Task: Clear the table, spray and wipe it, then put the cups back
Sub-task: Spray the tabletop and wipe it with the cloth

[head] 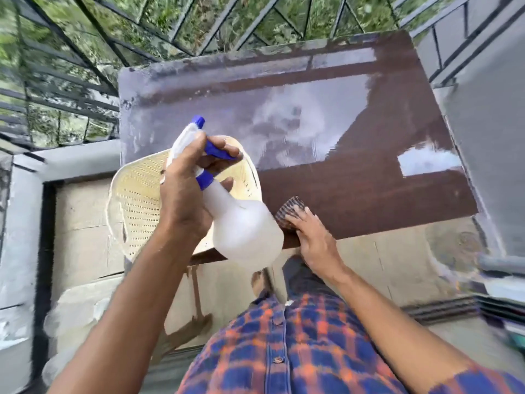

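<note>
Left hand (181, 191) holds the spray bottle (241, 231) up above the near-left corner of the surface (355, 180); grip wrapped round the bottle's neck, w/ fingers (224, 150) curled over the blue trigger and the blue nozzle tip pointing away toward the far side. Bottle is translucent white, tilted, base toward the person. Right hand (312, 237) lies flat on a dark cloth (292, 210) at the near edge of the surface, fingers spread, pressing down rather than clenched round it; cloth touches the wood just beside the bottle's base. Surface is dark brown wood, shiny, w/ pale reflections across the middle and far part; no cups in view on it. A cream perforated plastic chair (136, 200) sits at the left, its back partly hidden behind the left hand and bottle. Black metal railing (85, 52) runs past the far edge, greenery beyond. Person wears a blue-orange plaid shirt (284, 351). Picture is somewhat motion-blurred.
</note>
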Available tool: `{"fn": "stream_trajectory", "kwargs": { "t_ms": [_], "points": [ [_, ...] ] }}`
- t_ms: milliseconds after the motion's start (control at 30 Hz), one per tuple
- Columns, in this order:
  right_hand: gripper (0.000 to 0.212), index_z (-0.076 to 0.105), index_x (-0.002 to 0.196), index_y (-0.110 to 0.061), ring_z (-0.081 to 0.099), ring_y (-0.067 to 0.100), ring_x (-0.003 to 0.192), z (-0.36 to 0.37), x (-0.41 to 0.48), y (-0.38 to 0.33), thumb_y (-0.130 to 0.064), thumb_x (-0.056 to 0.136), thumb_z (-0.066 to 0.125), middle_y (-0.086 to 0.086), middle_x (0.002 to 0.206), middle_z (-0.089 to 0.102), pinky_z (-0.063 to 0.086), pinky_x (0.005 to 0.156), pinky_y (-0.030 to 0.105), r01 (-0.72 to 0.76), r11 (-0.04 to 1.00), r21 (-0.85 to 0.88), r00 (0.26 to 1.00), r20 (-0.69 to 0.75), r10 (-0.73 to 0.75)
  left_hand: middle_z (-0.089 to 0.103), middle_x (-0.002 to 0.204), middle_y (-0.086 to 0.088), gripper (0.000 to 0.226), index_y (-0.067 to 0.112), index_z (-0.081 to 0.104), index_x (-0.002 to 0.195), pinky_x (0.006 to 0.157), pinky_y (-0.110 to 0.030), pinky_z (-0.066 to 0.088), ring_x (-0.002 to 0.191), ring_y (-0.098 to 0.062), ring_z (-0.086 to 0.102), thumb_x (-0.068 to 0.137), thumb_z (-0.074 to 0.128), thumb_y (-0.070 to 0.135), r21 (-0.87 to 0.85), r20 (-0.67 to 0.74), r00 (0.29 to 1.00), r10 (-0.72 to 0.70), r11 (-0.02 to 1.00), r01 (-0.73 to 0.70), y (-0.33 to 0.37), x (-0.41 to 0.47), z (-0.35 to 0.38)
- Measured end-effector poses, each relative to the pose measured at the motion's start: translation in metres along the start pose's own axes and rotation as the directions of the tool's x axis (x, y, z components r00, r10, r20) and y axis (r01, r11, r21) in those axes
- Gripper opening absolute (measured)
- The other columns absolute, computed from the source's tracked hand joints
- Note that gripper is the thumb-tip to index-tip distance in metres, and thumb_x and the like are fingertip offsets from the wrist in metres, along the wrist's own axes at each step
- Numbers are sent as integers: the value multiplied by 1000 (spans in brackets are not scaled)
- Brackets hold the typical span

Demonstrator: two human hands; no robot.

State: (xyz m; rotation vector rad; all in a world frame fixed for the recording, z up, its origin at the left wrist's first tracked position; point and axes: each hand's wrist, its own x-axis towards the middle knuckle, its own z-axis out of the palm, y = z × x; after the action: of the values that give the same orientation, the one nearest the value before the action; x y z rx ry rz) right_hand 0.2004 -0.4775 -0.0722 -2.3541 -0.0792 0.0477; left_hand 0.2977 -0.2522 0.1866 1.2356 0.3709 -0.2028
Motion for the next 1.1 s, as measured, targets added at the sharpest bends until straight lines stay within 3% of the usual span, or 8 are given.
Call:
{"fn": "stream_trajectory", "kwargs": {
  "t_ms": [67, 167, 233, 333, 600, 833, 967, 1100],
  "points": [
    [50, 60, 137, -19, 45, 15, 140, -12, 9, -29, 7, 95, 53, -1, 149, 52, 32, 119, 29, -231, 933, 275, 971, 12, 237, 71, 90, -5, 28, 21, 62, 81, 70, -33, 38, 98, -22, 69, 100, 46, 34, -11, -49, 999, 25, 1000, -25, 9, -9, -19],
    [44, 58, 136, -20, 63, 13, 113, -43, 29, -72, 4, 100, 50, 7, 139, 61, 54, 94, 25, -444, 545, 711, 835, 107, 540, 70, 91, -3, 25, 22, 60, 83, 65, -29, 40, 97, -21, 70, 99, 48, 36, -53, -142, 988, 65, 996, -73, 19, -14, -51],
    [42, 55, 139, -16, 66, 24, 109, -66, 41, -95, 1, 102, 47, 14, 134, 63, 60, 81, 35, -392, 221, 893, 781, 196, 593, 70, 90, 0, 23, 23, 59, 84, 64, -26, 42, 96, -19, 71, 98, 49, 37, -104, -204, 976, 75, 990, -98, 25, -14, -73],
    [40, 52, 141, -9, 69, 27, 95, -101, 58, -130, -3, 102, 43, 22, 129, 64, 61, 73, 36, -311, 63, 948, 819, 234, 524, 70, 91, 3, 23, 26, 59, 82, 66, -27, 43, 97, -17, 69, 97, 48, 38, -84, -276, 949, 153, 980, -182, 30, -12, -95],
    [32, 60, 127, -12, 67, 32, 98, -107, 96, -229, -2, 102, 44, 20, 122, 68, 60, 67, 35, -441, 218, 871, 893, 400, 208, 75, 81, 9, 9, 24, 65, 89, 59, -28, 57, 85, -12, 71, 94, 63, 31, 177, -414, 806, 422, 907, -383, 12, 9, -116],
    [35, 68, 115, -24, 62, 24, 67, 4, 145, -236, -6, 92, 49, 5, 78, 67, 51, 64, 37, -440, 856, 273, 837, 470, 281, 59, 77, 9, 18, 22, 61, 91, 67, -37, 51, 67, -6, 55, 95, 65, 40, 576, -242, 773, 587, 728, -372, -34, 51, -152],
    [41, 57, 135, -24, 63, 33, 109, 40, 160, -217, -15, 96, 49, 9, 122, 69, 52, 93, 40, -232, 969, -87, 917, 313, 247, 61, 90, 5, 38, 16, 61, 110, 67, -21, 46, 66, 0, 52, 89, 73, 45, 654, -189, 830, 525, 698, -293, -51, 62, -163],
    [57, 39, 149, -20, 46, 36, 134, 54, 156, -196, -17, 93, 50, 11, 150, 42, 38, 112, 48, -102, 959, -265, 868, 447, 215, 66, 99, -4, 46, 16, 57, 120, 67, -12, 40, 70, -3, 57, 84, 80, 33, 746, -159, 859, 486, 629, -218, -62, 59, -169]
  ]
}}
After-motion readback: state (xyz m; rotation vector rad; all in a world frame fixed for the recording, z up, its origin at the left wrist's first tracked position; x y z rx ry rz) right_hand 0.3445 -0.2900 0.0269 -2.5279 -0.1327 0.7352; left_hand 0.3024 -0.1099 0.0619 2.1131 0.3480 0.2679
